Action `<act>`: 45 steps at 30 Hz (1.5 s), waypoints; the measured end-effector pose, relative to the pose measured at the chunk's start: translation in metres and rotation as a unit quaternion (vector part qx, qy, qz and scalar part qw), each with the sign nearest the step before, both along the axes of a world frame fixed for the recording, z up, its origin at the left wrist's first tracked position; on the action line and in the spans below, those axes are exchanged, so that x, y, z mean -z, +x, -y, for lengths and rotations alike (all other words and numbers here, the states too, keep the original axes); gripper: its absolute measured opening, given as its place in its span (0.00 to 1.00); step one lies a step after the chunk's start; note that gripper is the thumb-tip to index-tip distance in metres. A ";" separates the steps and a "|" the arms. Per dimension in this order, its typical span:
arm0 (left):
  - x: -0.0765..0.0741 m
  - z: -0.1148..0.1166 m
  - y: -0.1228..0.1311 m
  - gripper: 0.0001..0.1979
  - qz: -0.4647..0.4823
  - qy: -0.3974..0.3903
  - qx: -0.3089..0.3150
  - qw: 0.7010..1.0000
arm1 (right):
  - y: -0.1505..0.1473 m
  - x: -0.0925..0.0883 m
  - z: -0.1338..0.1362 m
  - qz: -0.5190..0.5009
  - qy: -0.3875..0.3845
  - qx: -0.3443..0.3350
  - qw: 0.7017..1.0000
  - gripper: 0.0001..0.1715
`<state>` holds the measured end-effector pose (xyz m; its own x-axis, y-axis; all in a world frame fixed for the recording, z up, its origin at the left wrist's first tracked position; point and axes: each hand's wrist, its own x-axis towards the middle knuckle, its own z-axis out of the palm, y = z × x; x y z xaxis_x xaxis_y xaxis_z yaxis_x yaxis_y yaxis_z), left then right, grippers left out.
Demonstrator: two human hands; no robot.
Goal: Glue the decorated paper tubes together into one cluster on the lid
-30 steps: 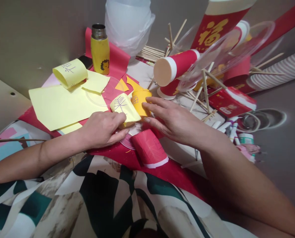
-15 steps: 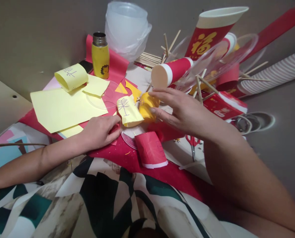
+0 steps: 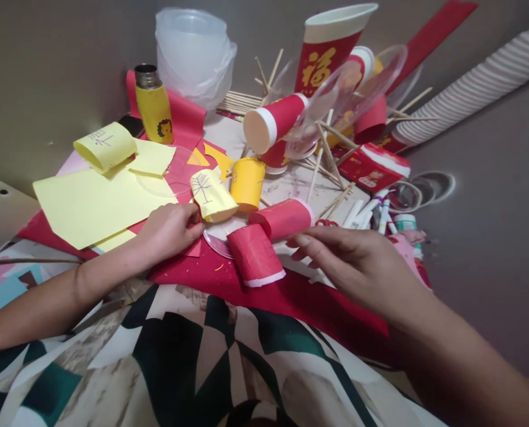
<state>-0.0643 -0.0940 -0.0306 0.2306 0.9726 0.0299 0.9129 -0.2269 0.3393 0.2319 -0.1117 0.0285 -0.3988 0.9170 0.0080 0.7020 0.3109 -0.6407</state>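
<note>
My left hand (image 3: 171,226) has its fingers curled together beside the pale yellow paper roll (image 3: 212,196); what they pinch, if anything, is hidden. My right hand (image 3: 335,252) hovers over the table's front right, fingertips close together, near the scissors' red handles (image 3: 327,223); I cannot make out anything held. Between the hands a red paper roll (image 3: 255,255) with a pale edge leans, and a second red roll (image 3: 286,218) lies behind it. An orange roll (image 3: 247,185) stands next to the pale yellow one.
Yellow sheets (image 3: 91,204), another yellow roll (image 3: 105,148) and an uncapped yellow bottle (image 3: 155,110) are at the left. Plastic tubs (image 3: 193,56) stand behind. Red cups (image 3: 324,56), wooden sticks (image 3: 329,154), clear lids and markers (image 3: 369,210) crowd the right.
My right hand has left the orange roll and moved toward me and to the right, uncovering that roll and the second red one. The view has shifted; my left hand stays by the pale yellow roll.
</note>
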 end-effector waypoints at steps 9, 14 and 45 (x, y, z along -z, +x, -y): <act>-0.030 -0.005 -0.034 0.10 0.198 0.062 -0.058 0.977 | 0.003 0.006 0.031 -0.017 -0.060 -0.059 0.996 0.24; -0.058 -0.025 -0.096 0.13 0.086 0.288 -0.333 0.894 | 0.005 0.016 0.045 -0.071 -0.080 -0.058 0.993 0.20; 0.028 0.084 0.003 0.18 0.157 0.352 0.039 0.922 | -0.006 0.069 0.070 -0.150 0.036 0.077 0.985 0.09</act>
<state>-0.0611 -0.1778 -0.0582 0.1709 0.6678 0.7245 0.7663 -0.5523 0.3282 0.2262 -0.1813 -0.0403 -0.2241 0.9592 0.1722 0.5263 0.2678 -0.8070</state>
